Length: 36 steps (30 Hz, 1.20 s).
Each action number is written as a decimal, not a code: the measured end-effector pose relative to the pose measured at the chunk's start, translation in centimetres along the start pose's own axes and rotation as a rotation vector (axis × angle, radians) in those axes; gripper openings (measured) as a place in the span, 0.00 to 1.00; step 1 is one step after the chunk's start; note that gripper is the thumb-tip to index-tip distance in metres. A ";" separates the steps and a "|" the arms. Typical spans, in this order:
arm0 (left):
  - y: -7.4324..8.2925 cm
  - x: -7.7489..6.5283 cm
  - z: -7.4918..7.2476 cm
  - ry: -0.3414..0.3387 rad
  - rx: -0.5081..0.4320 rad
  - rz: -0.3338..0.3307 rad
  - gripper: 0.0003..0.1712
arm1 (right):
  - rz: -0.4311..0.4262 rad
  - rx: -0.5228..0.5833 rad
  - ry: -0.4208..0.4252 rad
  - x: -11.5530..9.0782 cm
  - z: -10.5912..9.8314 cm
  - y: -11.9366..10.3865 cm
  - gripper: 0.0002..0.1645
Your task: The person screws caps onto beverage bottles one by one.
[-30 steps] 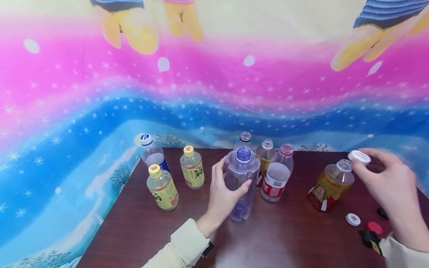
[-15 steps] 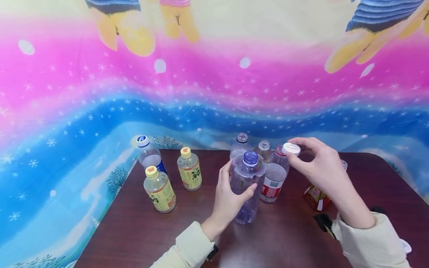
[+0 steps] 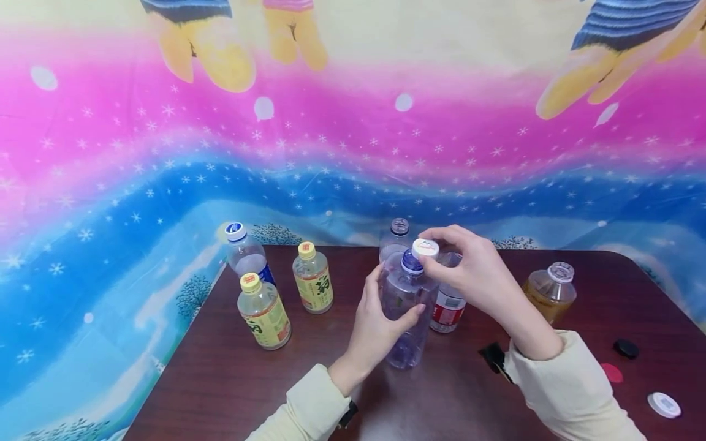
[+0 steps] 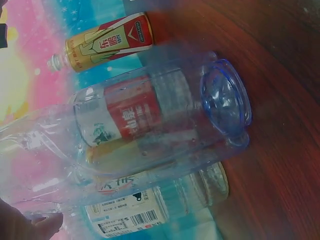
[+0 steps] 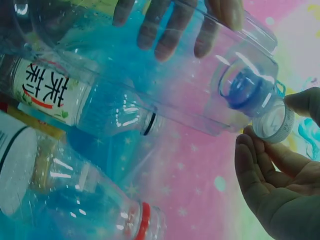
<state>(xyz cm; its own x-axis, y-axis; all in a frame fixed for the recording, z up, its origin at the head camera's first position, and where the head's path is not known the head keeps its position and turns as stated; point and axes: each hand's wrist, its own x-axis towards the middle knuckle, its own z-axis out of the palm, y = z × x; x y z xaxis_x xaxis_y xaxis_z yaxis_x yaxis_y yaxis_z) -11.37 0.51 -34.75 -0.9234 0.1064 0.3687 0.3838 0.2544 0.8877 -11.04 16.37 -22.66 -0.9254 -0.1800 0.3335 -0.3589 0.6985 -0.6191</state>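
My left hand [image 3: 377, 327] grips a clear purple-blue plastic bottle [image 3: 407, 346] round its upper body. The bottle stands upright on the table, its threaded blue neck [image 3: 412, 262] uncovered at the front. Between thumb and fingertips my right hand [image 3: 482, 275] pinches a white bottle cap [image 3: 425, 247] right at that neck. In the right wrist view the cap [image 5: 275, 121] sits tilted at the mouth's edge, its hollow underside showing. Fingers of the left hand [image 5: 162, 35] are seen through the bottle there. Whether cap and neck touch is unclear.
Behind the held bottle stand an uncapped clear bottle [image 3: 398, 228] and a red-labelled one [image 3: 448, 309]. An uncapped gold-labelled bottle [image 3: 551, 291] is at right, near loose black [image 3: 626, 348], red [image 3: 611, 372] and white [image 3: 664, 405] caps. Capped bottles [image 3: 265, 315] stand at left.
My right hand has carried the white cap leftward from beside the gold-labelled bottle to the purple-blue bottle's mouth. The left hand keeps its grip on that bottle.
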 end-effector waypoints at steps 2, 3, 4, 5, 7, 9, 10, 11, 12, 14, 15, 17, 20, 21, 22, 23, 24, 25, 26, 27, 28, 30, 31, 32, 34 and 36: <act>0.0 0.0 0.0 -0.008 -0.007 -0.004 0.48 | -0.006 0.008 -0.005 0.2 0.3 0.0 0.19; 0.0 0.0 -0.1 -0.013 -0.009 -0.006 0.48 | -0.005 0.010 -0.010 0.2 0.4 0.0 0.19; -0.1 0.0 -0.1 -0.017 -0.012 -0.008 0.48 | -0.004 0.012 -0.014 0.3 0.5 0.0 0.19; -0.1 0.0 -0.1 -0.022 -0.015 -0.012 0.48 | -0.004 0.014 -0.015 0.3 0.5 -0.1 0.19; -0.1 0.0 -0.1 -0.027 -0.014 -0.018 0.49 | -0.004 0.017 -0.020 0.3 0.6 -0.1 0.19; -0.1 -0.1 -0.1 -0.031 -0.013 -0.021 0.49 | -0.002 0.014 -0.025 0.3 0.6 -0.1 0.19; -0.1 -0.1 -0.1 -0.032 -0.013 -0.020 0.49 | -0.006 0.015 -0.027 0.3 0.6 -0.1 0.19; -0.1 -0.1 -0.1 -0.032 -0.012 -0.019 0.49 | -0.012 0.018 -0.028 0.3 0.6 -0.1 0.19; -0.1 -0.1 -0.1 -0.033 -0.013 -0.017 0.49 | -0.017 0.021 -0.030 0.3 0.6 -0.1 0.19; -0.1 -0.1 -0.1 -0.034 -0.015 -0.014 0.49 | -0.026 0.021 -0.034 0.3 0.6 -0.1 0.19; -0.1 -0.1 -0.1 -0.034 -0.017 -0.013 0.49 | -0.030 0.020 -0.037 0.3 0.6 -0.1 0.19; -0.1 -0.1 -0.1 -0.036 -0.016 -0.018 0.49 | -0.031 0.013 -0.041 0.4 0.7 -0.1 0.19; -0.1 -0.2 -0.1 -0.041 -0.014 -0.028 0.49 | -0.035 0.014 -0.049 0.4 0.7 0.0 0.19; -0.1 -0.2 -0.1 -0.042 -0.012 -0.031 0.49 | -0.038 0.017 -0.052 0.4 0.7 0.0 0.19; -0.1 -0.2 -0.1 -0.043 -0.010 -0.033 0.49 | -0.042 0.021 -0.054 0.4 0.8 0.0 0.19; -0.1 -0.2 -0.1 -0.043 -0.009 -0.033 0.49 | -0.045 0.024 -0.058 0.4 0.8 0.0 0.19; -0.1 -0.2 0.0 -0.043 -0.005 -0.032 0.49 | -0.046 0.028 -0.062 0.4 0.8 0.0 0.19; -0.2 -0.2 -0.1 -0.042 -0.002 -0.032 0.49 | -0.048 0.028 -0.067 0.4 0.8 0.0 0.19; -0.2 -0.2 -0.1 -0.041 0.000 -0.033 0.49 | -0.045 0.028 -0.072 0.5 0.8 0.0 0.20; -0.2 -0.2 -0.1 -0.040 0.002 -0.034 0.50 | -0.040 0.024 -0.077 0.5 0.8 0.0 0.20; -0.2 -0.2 -0.1 -0.040 0.004 -0.034 0.50 | -0.034 0.022 -0.081 0.5 0.8 0.0 0.20; -0.2 -0.2 -0.1 -0.040 0.003 -0.037 0.50 | -0.020 0.011 -0.087 0.5 0.8 0.1 0.20; -0.2 -0.2 -0.1 -0.041 0.001 -0.039 0.50 | -0.016 0.005 -0.087 0.5 0.8 0.1 0.20; -0.1 -0.2 -0.1 -0.041 -0.001 -0.039 0.50 | -0.012 0.000 -0.086 0.5 0.8 0.2 0.20; -0.1 -0.2 -0.1 -0.041 -0.001 -0.038 0.50 | -0.014 -0.011 -0.080 0.6 0.8 0.2 0.21; -0.1 -0.1 -0.1 -0.038 0.005 -0.035 0.50 | -0.020 -0.021 -0.077 0.6 0.9 0.3 0.23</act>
<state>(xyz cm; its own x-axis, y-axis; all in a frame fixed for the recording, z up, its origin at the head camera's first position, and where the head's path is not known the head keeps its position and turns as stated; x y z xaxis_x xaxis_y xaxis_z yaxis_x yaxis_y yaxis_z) -11.28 0.35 -34.87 -0.9355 0.1338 0.3271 0.3517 0.2631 0.8984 -11.79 15.89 -23.26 -0.9249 -0.2461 0.2897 -0.3756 0.7084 -0.5976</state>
